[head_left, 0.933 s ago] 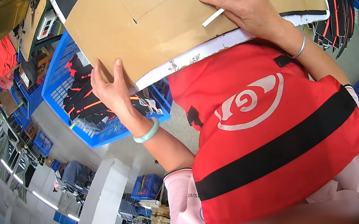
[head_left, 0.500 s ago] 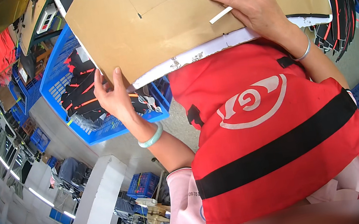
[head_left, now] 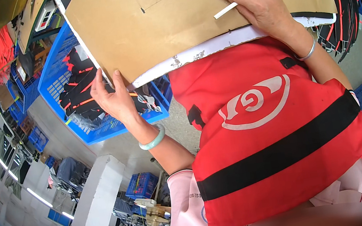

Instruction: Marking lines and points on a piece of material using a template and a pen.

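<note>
A large brown paper pattern sheet [head_left: 168, 30] with a thin line and small dark slots lies on a white-edged board [head_left: 196, 56] before me. My right hand [head_left: 261, 7] rests palm down on the sheet, fingers spread, a slim white stick [head_left: 225, 11] like a pen or chalk held at the thumb side. Its tip points left. At the sheet's near left corner is my left hand [head_left: 116, 99], thumb and fingers apart, the thumb by the corner and the fingers along the board's left edge. Nothing shows in its grasp.
Below the board's left side stands a blue plastic crate [head_left: 104, 134] of black and orange-red pieces [head_left: 82, 95]. More black pieces with red trim [head_left: 339, 10] hang at the right. A white pillar [head_left: 94, 205] rises at lower left, near another blue crate [head_left: 142, 185].
The sheet appears shifted slightly right and up, with my right hand and the white stick along with it. My left hand sits slightly farther left, its fingers still apart.
</note>
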`<state>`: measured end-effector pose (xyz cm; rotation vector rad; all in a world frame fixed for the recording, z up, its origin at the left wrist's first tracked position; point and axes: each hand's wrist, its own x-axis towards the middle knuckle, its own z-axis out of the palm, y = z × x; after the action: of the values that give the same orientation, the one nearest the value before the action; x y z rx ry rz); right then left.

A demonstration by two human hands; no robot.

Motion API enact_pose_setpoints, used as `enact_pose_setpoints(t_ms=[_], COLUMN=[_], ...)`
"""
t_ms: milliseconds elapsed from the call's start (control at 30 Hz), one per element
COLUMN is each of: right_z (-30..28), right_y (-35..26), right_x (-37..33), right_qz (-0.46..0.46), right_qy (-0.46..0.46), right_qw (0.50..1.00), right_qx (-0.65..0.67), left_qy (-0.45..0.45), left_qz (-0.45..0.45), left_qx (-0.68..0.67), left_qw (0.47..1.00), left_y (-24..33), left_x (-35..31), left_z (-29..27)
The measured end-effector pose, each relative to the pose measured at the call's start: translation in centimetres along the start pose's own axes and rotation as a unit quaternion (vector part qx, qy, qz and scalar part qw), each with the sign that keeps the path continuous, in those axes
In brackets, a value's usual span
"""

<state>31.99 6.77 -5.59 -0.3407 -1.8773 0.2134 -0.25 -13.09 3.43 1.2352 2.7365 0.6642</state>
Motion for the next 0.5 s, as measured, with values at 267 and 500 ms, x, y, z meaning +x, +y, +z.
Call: enact_pose_setpoints(t_ms=[267,500], right_z=[0.0,-0.3], right_y=[-0.7,-0.9], right_x=[0.0,0.3], right_qz=[0.018,0.044], right_qy=[-0.011,-0.037], right_qw=[1.0,0.998], right_qx=[0.011,0.019], left_qy=[-0.1,-0.149], left_qz=[0.35,0.403], left_qx=[-0.079,-0.037], left_qw=[0.928,0.902], left_y=[11.1,11.6], left_x=[-3.2,-3.6], left_z=[5.4,7.7])
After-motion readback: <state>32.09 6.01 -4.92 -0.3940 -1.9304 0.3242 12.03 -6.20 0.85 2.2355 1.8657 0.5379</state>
